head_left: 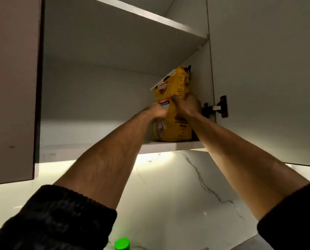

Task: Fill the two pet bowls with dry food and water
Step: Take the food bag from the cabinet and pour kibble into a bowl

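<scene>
Yellow bag (174,112) on the shelf (168,146): right hand (186,104) grips it, left hand (157,112) too blurred to tell; best lifted upright

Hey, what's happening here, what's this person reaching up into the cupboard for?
A person is reaching both arms into an open wall cabinet for a yellow bag of dry pet food standing on the lower shelf, at its right end. The right hand grips the bag's side and the left hand, blurred, is at its front. The bag has not left the shelf, and no bowls are in view.
</scene>
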